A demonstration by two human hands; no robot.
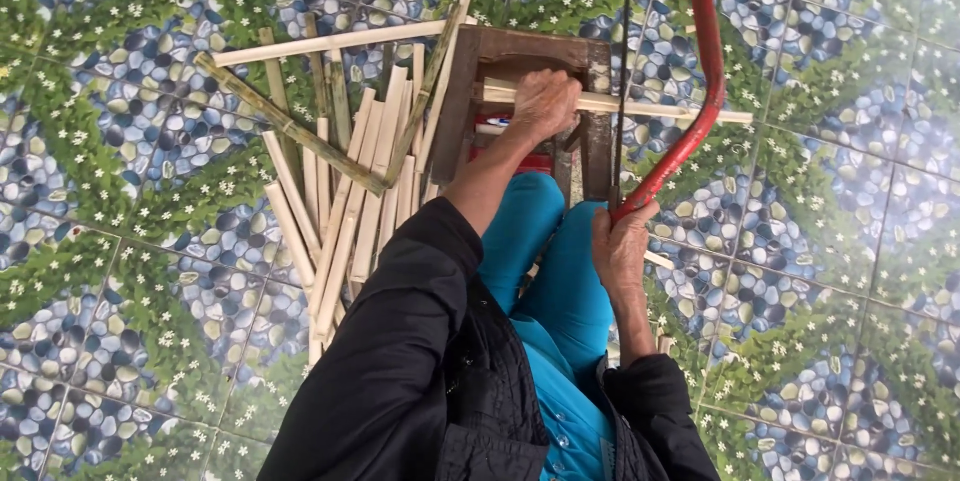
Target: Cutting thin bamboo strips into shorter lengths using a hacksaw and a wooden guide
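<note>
My left hand (545,101) presses a pale split bamboo strip (680,112) down across the top of a small brown wooden stool (462,101). My right hand (622,241) grips the handle of a red-framed hacksaw (708,61). Its thin dark blade (624,51) runs upright and crosses the strip just right of my left hand, near the stool's right edge. The strip's right end juts out past the saw frame. My legs in teal trousers (560,271) sit just below the stool.
A heap of pale split bamboo strips (345,191) and a green bamboo stick (290,126) lie left of the stool on a floor tiled with a blue pebble and green leaf pattern (830,241). A short cut piece (658,261) lies by my right wrist.
</note>
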